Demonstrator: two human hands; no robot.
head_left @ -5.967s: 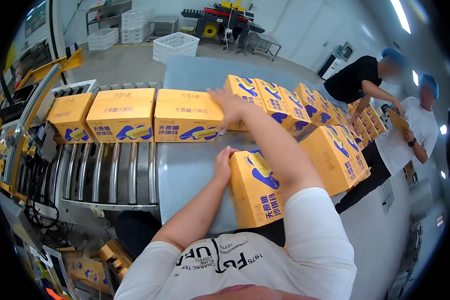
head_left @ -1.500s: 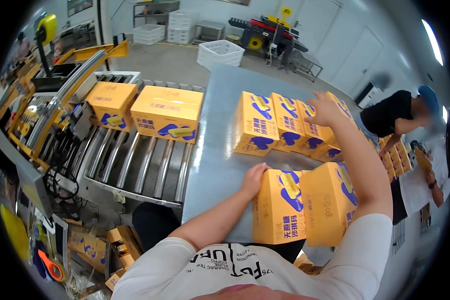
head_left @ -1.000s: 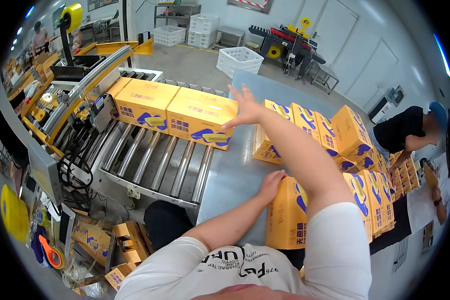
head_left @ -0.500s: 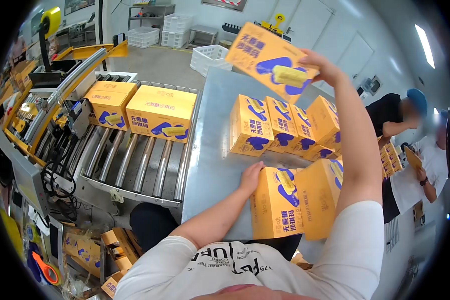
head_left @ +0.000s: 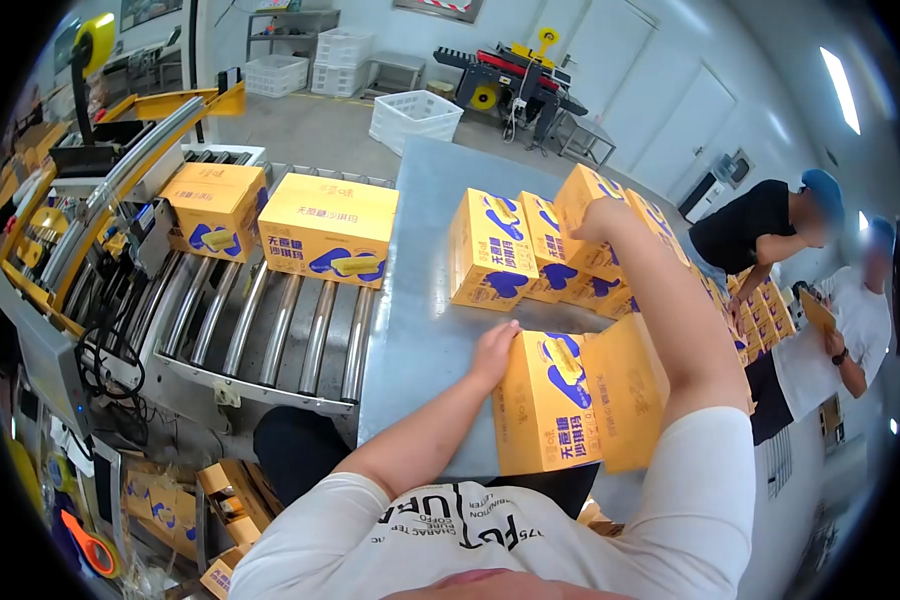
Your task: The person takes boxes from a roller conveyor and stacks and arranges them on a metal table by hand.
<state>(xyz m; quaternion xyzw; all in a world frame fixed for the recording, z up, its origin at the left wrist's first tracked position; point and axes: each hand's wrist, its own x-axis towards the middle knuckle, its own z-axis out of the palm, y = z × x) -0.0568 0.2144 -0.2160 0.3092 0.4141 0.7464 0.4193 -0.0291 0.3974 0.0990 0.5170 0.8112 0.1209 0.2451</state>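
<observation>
With 12 o'clock straight ahead of the left hand (head_left: 494, 356), a blue-printed, orange-yellow cardboard carton (head_left: 550, 410) sits at about 4 o'clock, close to the person's body. The left hand touches its upper left edge, fingers together; how firmly cannot be told. At 1 o'clock, the right hand (head_left: 600, 222), fingers bent, is at the near side of a matching raised carton (head_left: 574, 196); whether it grips cannot be told. A row of similar cartons (head_left: 492, 250) begins at 12 o'clock. Beneath is a smooth grey metal table (head_left: 410, 230). At 9 to 10 o'clock, a silver metal roller conveyor (head_left: 284, 325) bears 2 cartons. A white plastic crate (head_left: 410, 122) is on the floor at 11 o'clock; 2 blue-capped people (head_left: 770, 215) stand at 2 to 3 o'clock.
</observation>
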